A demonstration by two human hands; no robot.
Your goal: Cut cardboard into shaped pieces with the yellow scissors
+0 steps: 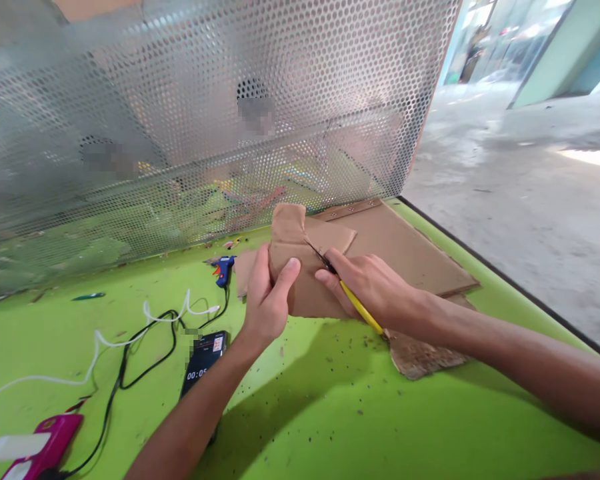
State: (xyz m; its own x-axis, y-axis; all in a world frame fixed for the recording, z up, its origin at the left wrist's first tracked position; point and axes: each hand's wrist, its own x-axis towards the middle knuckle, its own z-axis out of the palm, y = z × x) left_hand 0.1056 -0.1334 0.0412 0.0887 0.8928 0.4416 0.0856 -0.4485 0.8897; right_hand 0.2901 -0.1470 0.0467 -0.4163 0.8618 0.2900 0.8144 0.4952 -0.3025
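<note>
My left hand (273, 297) grips a bent piece of brown cardboard (310, 293), thumb on its near face and fingers behind. The piece has a narrow tab standing up at the top. My right hand (365, 277) is closed around a yellow-handled cutter knife (357, 303). Its thin, dark, pointed blade touches the cardboard near the base of the tab. Behind and to the right lie larger cardboard sheets (410, 247). A torn cardboard scrap (425, 357) lies below my right wrist.
A blue glue gun (224, 270) lies left of my hands. White and black cables run to a pink power strip (55, 443). A phone (205, 360) showing a timer is partly behind my left forearm. A perforated metal screen (280, 120) borders the green table (330, 413). People show blurrily through it.
</note>
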